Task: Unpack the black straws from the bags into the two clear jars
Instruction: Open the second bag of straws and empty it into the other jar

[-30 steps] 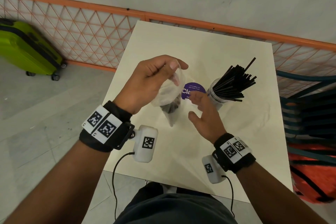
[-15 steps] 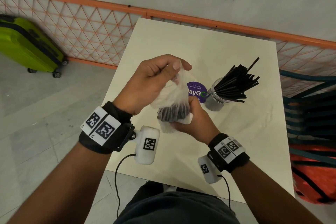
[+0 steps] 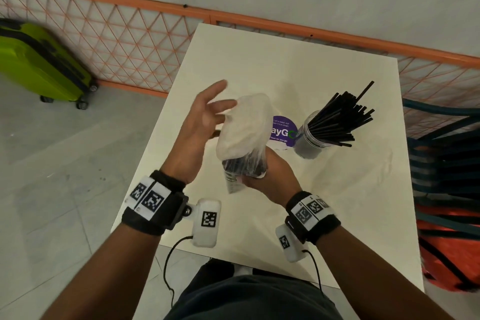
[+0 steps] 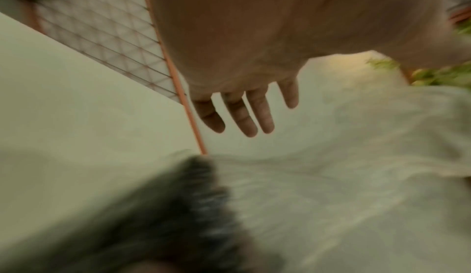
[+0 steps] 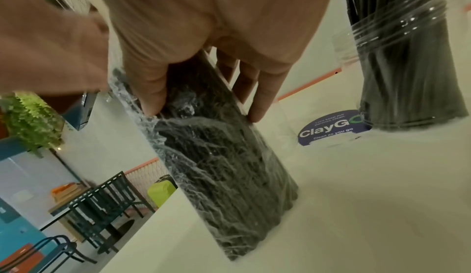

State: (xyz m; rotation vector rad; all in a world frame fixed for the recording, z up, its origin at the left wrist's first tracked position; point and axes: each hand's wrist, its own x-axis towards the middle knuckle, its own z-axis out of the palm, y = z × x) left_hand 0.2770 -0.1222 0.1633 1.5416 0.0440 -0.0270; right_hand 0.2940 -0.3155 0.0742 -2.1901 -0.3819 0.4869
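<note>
Right hand [image 3: 270,176] wrapped round lower part of plastic bag [image 3: 242,135], thumb and fingers [image 5: 262,100] pressing on the film. Bag packed with black straws [image 5: 229,176], bottom end resting on table [image 3: 298,80], upper part of film empty and puffed. Left hand [image 3: 205,122] released, fingers spread, close beside bag top; contact not discernible. Clear jar [image 3: 313,140] standing on table right of bag, filled with loose black straws [image 3: 342,117] fanning out above rim. Purple round sticker [image 3: 284,130] on tabletop between bag and jar.
</note>
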